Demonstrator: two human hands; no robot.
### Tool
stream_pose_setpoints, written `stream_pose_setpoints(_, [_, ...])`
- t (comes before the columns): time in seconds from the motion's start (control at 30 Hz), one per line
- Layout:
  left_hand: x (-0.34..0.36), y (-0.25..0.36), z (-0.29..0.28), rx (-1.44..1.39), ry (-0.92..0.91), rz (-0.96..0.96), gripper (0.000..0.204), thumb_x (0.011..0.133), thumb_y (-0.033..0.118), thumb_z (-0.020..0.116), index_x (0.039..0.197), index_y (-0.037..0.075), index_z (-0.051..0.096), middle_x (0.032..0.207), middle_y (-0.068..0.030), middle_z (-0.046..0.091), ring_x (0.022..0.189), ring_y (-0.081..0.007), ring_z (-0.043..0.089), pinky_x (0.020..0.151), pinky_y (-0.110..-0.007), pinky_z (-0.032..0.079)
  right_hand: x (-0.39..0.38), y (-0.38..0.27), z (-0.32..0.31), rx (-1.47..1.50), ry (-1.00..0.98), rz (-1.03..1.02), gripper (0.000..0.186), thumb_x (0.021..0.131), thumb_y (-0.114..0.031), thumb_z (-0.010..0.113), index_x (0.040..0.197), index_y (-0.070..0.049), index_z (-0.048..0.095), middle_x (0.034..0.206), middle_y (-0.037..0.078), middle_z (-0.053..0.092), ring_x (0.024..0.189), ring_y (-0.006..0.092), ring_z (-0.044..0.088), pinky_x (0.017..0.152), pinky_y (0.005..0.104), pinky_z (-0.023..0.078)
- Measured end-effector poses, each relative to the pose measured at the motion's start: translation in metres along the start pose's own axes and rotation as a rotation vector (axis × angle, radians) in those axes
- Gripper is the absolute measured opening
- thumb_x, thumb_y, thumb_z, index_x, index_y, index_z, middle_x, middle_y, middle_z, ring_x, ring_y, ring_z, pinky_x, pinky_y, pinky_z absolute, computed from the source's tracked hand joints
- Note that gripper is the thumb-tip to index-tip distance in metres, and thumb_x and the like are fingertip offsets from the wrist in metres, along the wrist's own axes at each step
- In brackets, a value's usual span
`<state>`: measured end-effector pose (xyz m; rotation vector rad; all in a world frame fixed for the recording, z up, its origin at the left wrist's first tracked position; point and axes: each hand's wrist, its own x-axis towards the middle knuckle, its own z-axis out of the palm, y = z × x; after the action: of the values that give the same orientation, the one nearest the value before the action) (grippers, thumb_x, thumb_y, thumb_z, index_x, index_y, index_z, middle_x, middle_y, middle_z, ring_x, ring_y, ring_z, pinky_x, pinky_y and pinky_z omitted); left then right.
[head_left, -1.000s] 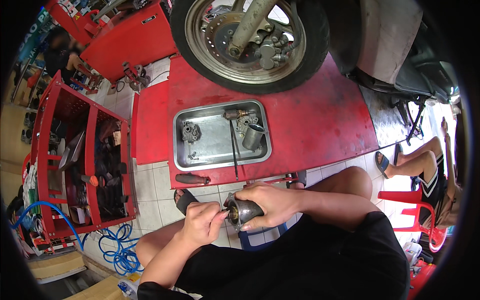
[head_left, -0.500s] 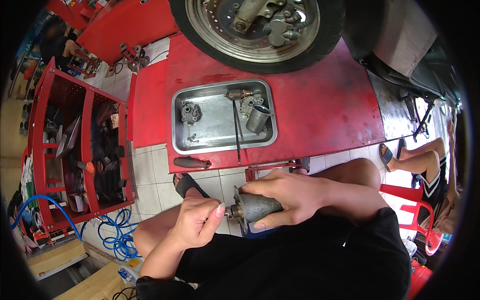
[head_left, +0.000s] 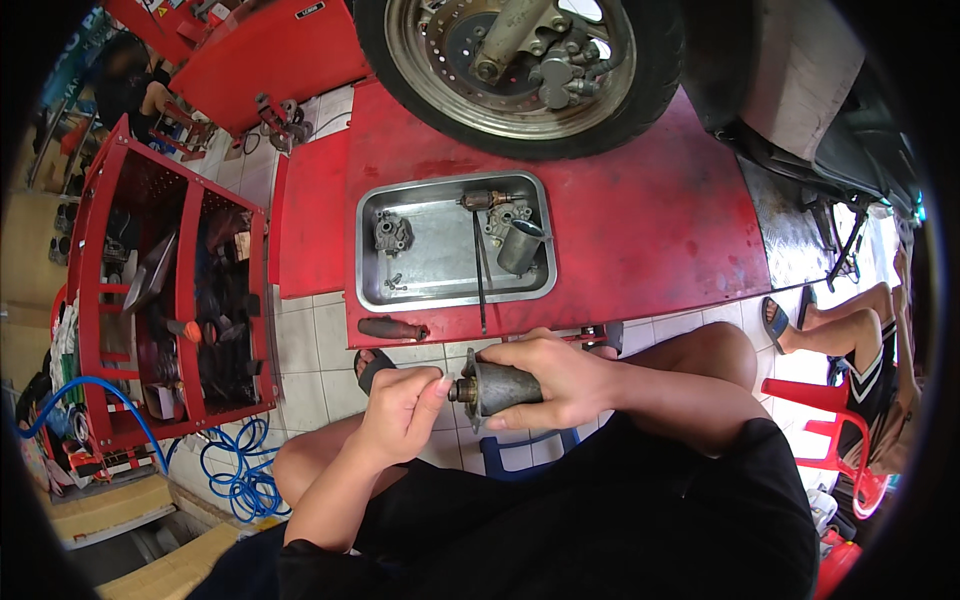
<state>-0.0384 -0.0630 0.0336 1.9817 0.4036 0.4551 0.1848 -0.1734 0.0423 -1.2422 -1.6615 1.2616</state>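
Over my lap, my right hand [head_left: 560,378] is wrapped round a grey metal starter motor [head_left: 510,391], a cylinder with a flange at its left end. A thin shaft [head_left: 463,390] sticks out of that flange. My left hand [head_left: 398,412] is closed, thumb and fingers pinching the shaft's tip, which they hide. Beyond my hands, a steel tray [head_left: 364,288] holds a copper-wound armature [head_left: 486,200], a metal cylinder housing [head_left: 519,248], cast end covers [head_left: 392,233] and a few small screws [head_left: 396,283]. A long dark rod [head_left: 480,275] leans over the tray's near rim.
The tray stands on a red lift platform [head_left: 640,235] beneath a scooter wheel [head_left: 520,140]. A short tool with a dark handle [head_left: 392,328] lies at its near edge. Left are a red tool cart [head_left: 185,290] and coiled blue hose [head_left: 243,485]; right, a seated person's legs [head_left: 835,335] and red stool [head_left: 825,430].
Both hands have moved a little toward the platform with the motor between them, keeping their grip. The view has shifted slightly, and more of a blue stool shows beneath the motor.
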Motion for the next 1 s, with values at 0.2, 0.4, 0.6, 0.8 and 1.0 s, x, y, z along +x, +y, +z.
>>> stream_pose_setpoints(0.2, [0.008, 0.000, -0.007, 0.169, -0.033, 0.001, 0.034, 0.099, 0.009, 0.054, 0.067, -0.002, 0.047, 0.058, -0.0141, 0.043, 0.049, -0.0298, 0.045, 0.050, -0.039, 0.036, -0.001, 0.012, 0.002, 0.111, -0.010, 0.039, 0.061, 0.083, -0.037, 0.078, 0.116, 0.011, 0.060, 0.096, 0.029, 0.068, 0.089, 0.0406, 0.069, 0.078, 0.0441, 0.052])
stream_pose_setpoints(0.4, [0.013, -0.011, -0.002, 0.141, 0.042, 0.125, 0.027, 0.097, 0.006, 0.055, 0.072, -0.003, 0.051, 0.062, -0.0147, 0.045, 0.053, -0.0310, 0.047, 0.053, -0.041, 0.037, 0.000, 0.006, 0.000, -0.007, 0.064, 0.030, 0.060, 0.083, -0.039, 0.077, 0.116, 0.008, 0.060, 0.096, 0.028, 0.068, 0.089, 0.0423, 0.067, 0.079, 0.0442, 0.052])
stream_pose_setpoints(0.6, [0.024, -0.013, 0.007, 0.069, 0.101, 0.162, 0.024, 0.099, 0.007, 0.056, 0.078, -0.003, 0.054, 0.062, -0.0154, 0.046, 0.053, -0.0341, 0.048, 0.051, -0.041, 0.037, 0.001, 0.012, 0.000, -0.061, 0.145, -0.010, 0.054, 0.079, -0.038, 0.080, 0.104, 0.006, 0.062, 0.088, 0.025, 0.066, 0.083, 0.0421, 0.066, 0.074, 0.0438, 0.050])
stream_pose_setpoints(0.8, [0.023, -0.005, 0.011, 0.078, 0.064, 0.186, 0.025, 0.099, 0.007, 0.056, 0.076, -0.002, 0.053, 0.062, -0.0162, 0.046, 0.054, -0.0348, 0.049, 0.051, -0.042, 0.038, -0.006, 0.002, -0.008, -0.040, 0.127, -0.016, 0.050, 0.077, -0.033, 0.082, 0.101, 0.006, 0.062, 0.081, 0.022, 0.064, 0.072, 0.0357, 0.064, 0.068, 0.0419, 0.049])
stream_pose_setpoints(1.0, [0.037, -0.006, 0.004, -0.004, 0.040, 0.074, 0.024, 0.103, 0.013, 0.052, 0.089, -0.005, 0.062, 0.069, -0.0186, 0.057, 0.062, -0.0342, 0.057, 0.059, -0.039, 0.044, -0.003, 0.012, 0.009, 0.003, 0.280, 0.043, 0.051, 0.078, -0.030, 0.082, 0.109, 0.005, 0.063, 0.088, 0.023, 0.068, 0.082, 0.0365, 0.070, 0.075, 0.0410, 0.053])
